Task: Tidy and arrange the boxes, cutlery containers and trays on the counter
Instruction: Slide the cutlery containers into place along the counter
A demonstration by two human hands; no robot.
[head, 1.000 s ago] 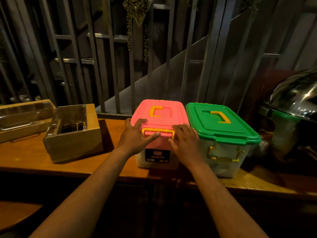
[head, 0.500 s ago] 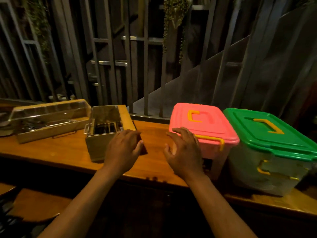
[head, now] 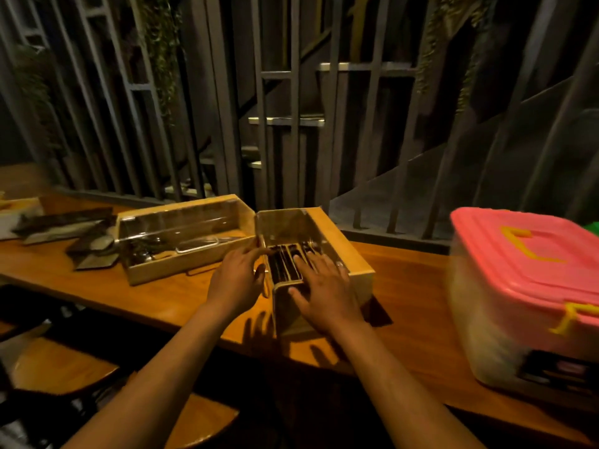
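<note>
- Head view, far left: dark flat trays (head: 64,226) lie in a loose pile on the wooden bench (head: 168,296), some overlapping.
- Next to the right, a long wooden cutlery container (head: 186,238) with a clear lid lies on the bench; metal cutlery shows dimly inside, and its right end is just beside the smaller box.
- Left hand (head: 238,277) rests flat against the left side of the small wooden cutlery box (head: 324,254), fingers spread and stretched forward; its grip is wide, not closed round anything.
- Small box stands near the bench's front edge, about mid-frame, its clear lid tilted up at the back and dark compartments showing inside.
- Right hand (head: 324,286) lies palm down on the box's near top edge, fingers splayed over the compartments; its grip is wide too, pressing rather than clasping.
- Far right, well apart from the small box, a pink-lidded plastic box (head: 531,277) with yellow handles stands on the bench, blurred.
</note>
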